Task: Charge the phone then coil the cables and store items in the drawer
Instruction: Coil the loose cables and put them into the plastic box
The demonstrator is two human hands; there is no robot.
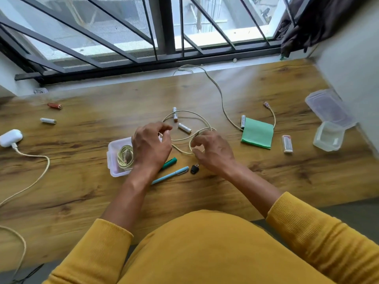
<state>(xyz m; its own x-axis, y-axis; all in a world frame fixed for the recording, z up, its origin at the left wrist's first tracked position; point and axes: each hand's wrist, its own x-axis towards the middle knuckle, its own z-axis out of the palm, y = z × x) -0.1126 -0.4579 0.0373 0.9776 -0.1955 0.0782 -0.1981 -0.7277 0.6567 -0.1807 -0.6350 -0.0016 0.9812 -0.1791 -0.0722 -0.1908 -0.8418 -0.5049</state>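
Observation:
A long cream cable (220,95) runs from the window sill across the wooden table and loops in front of me. My right hand (213,150) pinches a small loop of that cable. Just left of it, my left hand (151,144) hovers with curled fingers touching the cable; whether it grips the cable is unclear. Partly under my left hand stands a small clear box (114,160) holding a coiled cable (125,156). A white charger (10,137) with its own cable (34,158) lies at the far left. No phone or drawer is in view.
Several batteries (184,128) lie scattered on the table (205,187). A green notepad (258,133), a green pen (170,162), a blue pen (170,175) and a black plug (194,168) sit near my hands. Clear containers (328,138) stand at the right by the wall.

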